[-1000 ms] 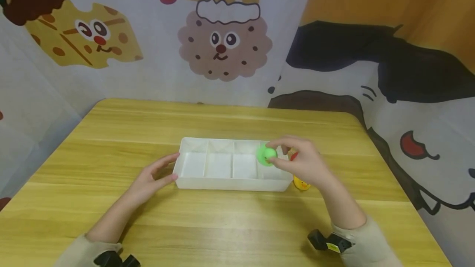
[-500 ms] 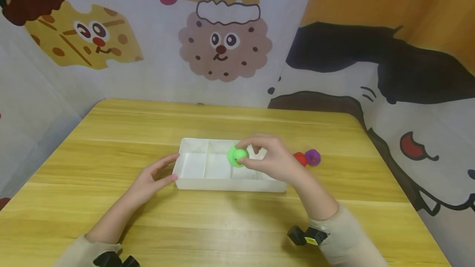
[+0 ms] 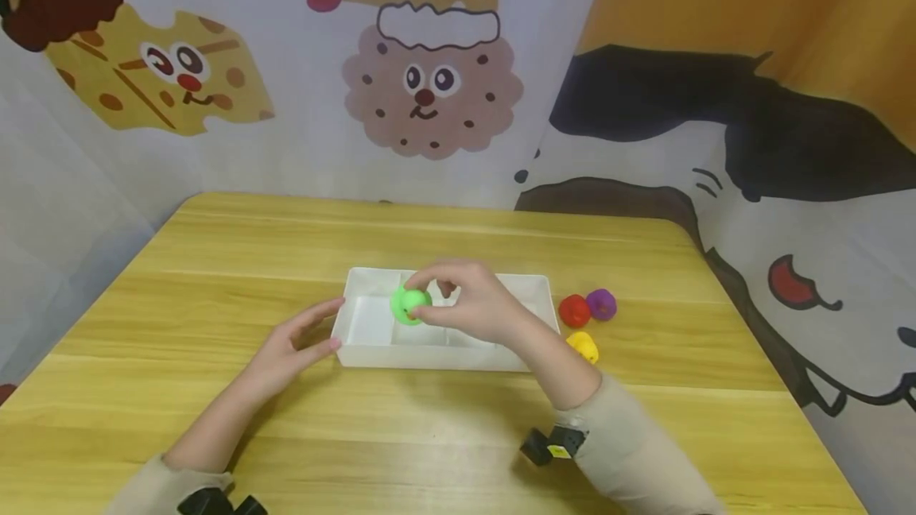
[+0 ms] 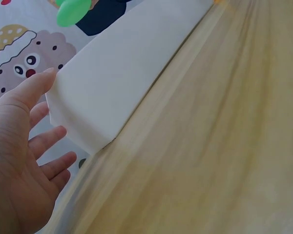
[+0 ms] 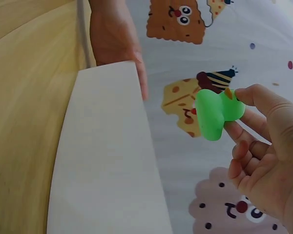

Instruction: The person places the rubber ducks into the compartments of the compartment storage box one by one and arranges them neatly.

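Note:
A green rubber duck [image 3: 408,306] is pinched between the thumb and fingers of my right hand [image 3: 475,304], above the left-middle part of the white divided tray [image 3: 444,356]. In the right wrist view the duck [image 5: 210,114] shows an orange beak and hangs clear of the tray [image 5: 105,156]. At the tray's left end, my left hand [image 3: 289,348] touches the wall with thumb and fingertips. The left wrist view shows that hand's fingers [image 4: 49,141] loosely extended beside the end wall. My right hand and forearm hide part of the tray's right compartments.
To the right of the tray lie a red toy [image 3: 575,311], a purple toy [image 3: 602,304] and a yellow toy [image 3: 583,346], the last partly behind my right forearm. A wooden table [image 3: 401,435] bears everything. Behind it hangs a cartoon-printed cloth [image 3: 286,165].
My right hand has carried the green rubber duck leftward across the tray, from its right end to the left-middle part. The toys on the right have come into view. My left hand stays put.

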`<state>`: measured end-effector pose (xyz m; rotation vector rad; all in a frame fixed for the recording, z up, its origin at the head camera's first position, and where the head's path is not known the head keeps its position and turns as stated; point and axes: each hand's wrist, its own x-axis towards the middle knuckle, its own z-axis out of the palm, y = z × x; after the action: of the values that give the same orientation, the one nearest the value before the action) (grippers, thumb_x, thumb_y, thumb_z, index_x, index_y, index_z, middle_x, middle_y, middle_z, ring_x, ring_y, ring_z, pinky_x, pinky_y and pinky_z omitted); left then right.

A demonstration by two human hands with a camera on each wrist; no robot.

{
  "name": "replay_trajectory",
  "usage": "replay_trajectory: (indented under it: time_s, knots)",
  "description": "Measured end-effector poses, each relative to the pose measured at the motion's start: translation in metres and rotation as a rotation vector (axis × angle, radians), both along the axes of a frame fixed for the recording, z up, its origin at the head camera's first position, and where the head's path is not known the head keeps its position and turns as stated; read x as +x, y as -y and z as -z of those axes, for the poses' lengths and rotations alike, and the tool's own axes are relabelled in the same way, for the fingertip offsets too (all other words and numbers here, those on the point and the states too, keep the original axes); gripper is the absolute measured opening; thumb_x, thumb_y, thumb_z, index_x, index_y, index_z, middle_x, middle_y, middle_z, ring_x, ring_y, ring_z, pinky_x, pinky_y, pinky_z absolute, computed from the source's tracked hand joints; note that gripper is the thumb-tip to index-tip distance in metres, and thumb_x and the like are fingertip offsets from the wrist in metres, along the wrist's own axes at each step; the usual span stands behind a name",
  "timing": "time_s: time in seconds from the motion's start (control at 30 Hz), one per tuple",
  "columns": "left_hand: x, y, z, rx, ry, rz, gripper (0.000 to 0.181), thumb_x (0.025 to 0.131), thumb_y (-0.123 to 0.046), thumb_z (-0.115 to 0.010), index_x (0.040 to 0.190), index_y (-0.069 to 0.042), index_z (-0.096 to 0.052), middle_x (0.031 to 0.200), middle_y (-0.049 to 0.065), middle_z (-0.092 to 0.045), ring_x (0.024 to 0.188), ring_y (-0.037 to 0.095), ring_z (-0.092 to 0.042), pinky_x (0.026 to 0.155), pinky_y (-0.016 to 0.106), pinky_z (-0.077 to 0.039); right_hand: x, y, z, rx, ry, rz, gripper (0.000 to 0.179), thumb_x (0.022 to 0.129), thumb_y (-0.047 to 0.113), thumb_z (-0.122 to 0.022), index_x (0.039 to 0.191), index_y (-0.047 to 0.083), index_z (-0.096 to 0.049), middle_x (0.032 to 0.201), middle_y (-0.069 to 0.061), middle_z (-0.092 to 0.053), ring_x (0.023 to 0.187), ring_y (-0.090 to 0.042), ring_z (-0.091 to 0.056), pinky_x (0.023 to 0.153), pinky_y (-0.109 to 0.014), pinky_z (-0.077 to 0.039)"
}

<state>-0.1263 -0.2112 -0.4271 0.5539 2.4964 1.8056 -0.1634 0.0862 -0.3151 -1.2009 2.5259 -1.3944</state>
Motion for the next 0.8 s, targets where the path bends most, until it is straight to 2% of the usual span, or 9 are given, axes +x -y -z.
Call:
replay_trajectory:
  time_s: [0.17,0.4,0.57,0.8]
  knots:
    - [0.001,0.001,0.000,0.005,0.006,0.003,0.055,0.092,-0.011,-0.065,0.142,-0.009,-0.045,0.145,0.014,-0.041,0.128,0.038,-0.041,0.096,0.056,-0.037,-0.005,0.012,0.002,0.003,0.018,-0.010,0.025,0.080,0.016,-0.079,0.104,0.014,-0.072,0.086,0.009,-0.061,0.073,-0.014,-0.044,0.061,-0.026,-0.037]
    - [0.001,0.001,0.000,0.002,0.018,0.013,0.055,0.093,-0.013,-0.064,0.143,-0.011,-0.044,0.145,0.014,-0.041,0.123,0.037,-0.046,0.092,0.054,-0.040,-0.014,0.026,0.006,0.040,0.044,-0.009,0.025,0.081,0.017,-0.079,0.105,0.015,-0.072,0.085,0.010,-0.061,0.066,-0.012,-0.041,0.055,-0.023,-0.033]
    - [0.001,0.001,0.000,-0.006,0.013,0.011,0.054,0.093,-0.013,-0.064,0.143,-0.012,-0.044,0.145,0.014,-0.041,0.125,0.039,-0.042,0.094,0.060,-0.038,-0.020,0.033,0.010,0.087,0.093,-0.002,0.027,0.081,0.021,-0.079,0.107,0.015,-0.071,0.089,0.011,-0.063,0.064,-0.012,-0.042,0.053,-0.023,-0.035]
    - [0.001,0.001,0.000,-0.013,0.010,0.008,0.054,0.093,-0.013,-0.064,0.143,-0.012,-0.044,0.145,0.014,-0.041,0.125,0.040,-0.042,0.093,0.065,-0.036,-0.031,0.041,0.020,0.108,0.110,-0.015,0.028,0.083,0.022,-0.078,0.109,0.015,-0.071,0.090,0.010,-0.063,0.063,-0.011,-0.042,0.052,-0.022,-0.036]
